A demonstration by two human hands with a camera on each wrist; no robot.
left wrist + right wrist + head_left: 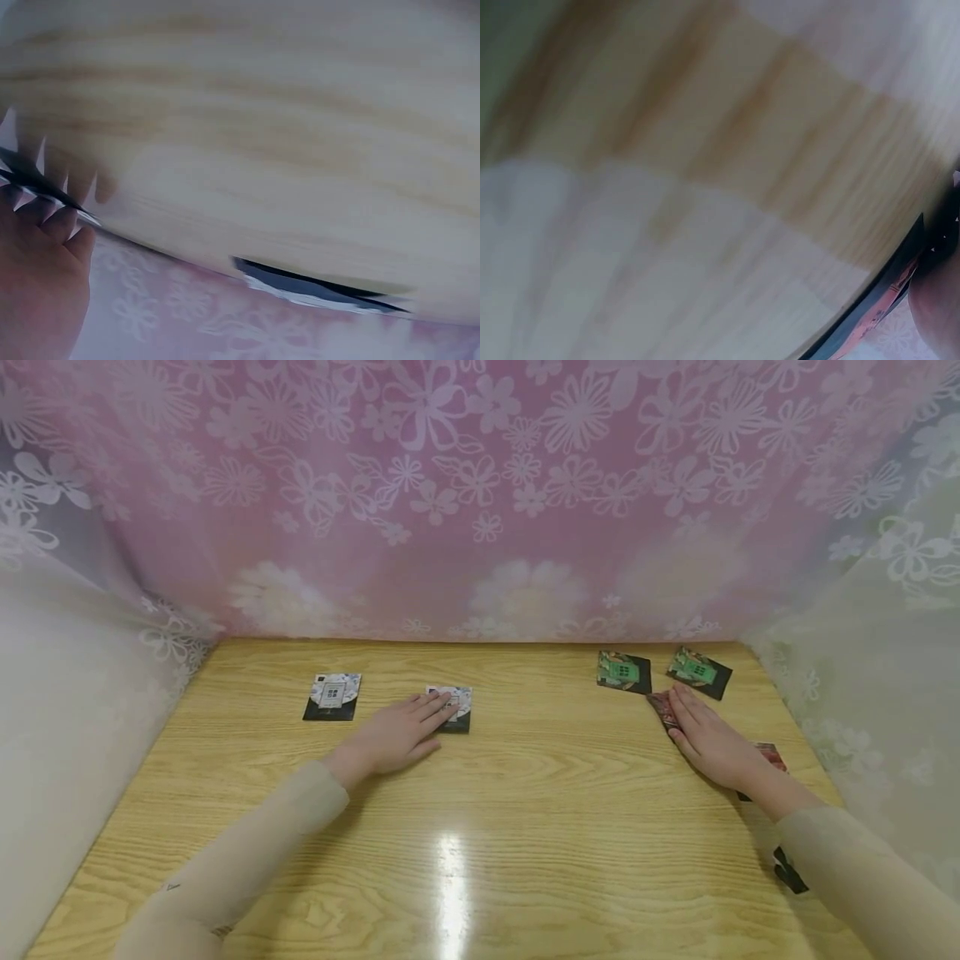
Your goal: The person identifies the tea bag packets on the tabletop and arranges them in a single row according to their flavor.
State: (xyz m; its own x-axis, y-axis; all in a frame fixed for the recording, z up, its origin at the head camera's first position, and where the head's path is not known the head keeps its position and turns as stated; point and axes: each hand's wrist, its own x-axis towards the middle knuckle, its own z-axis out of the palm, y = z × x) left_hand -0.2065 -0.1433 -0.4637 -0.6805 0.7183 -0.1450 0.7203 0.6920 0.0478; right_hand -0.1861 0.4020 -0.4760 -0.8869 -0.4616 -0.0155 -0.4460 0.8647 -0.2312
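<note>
My left hand (397,735) lies with straight fingers on a small square black-and-white packet (463,720), covering its left part. To its left is a similar black-and-white packet (332,697), its edge also showing as a dark strip (315,291) in the left wrist view. My right hand (712,743) rests with fingers extended on a red packet (662,708), mostly hidden under the fingers. Two green-and-black packets (624,672) lie just beyond those fingertips. Another red packet (771,753) shows partly behind the right wrist. In the right wrist view, a red-and-black packet edge (870,319) appears beside the hand.
A black-and-white item (787,870), probably another packet, is partly covered by the right sleeve (847,860). Everything lies on a wood-grain table (517,827). Flower-patterned curtains (480,527) hang behind the table and along both sides.
</note>
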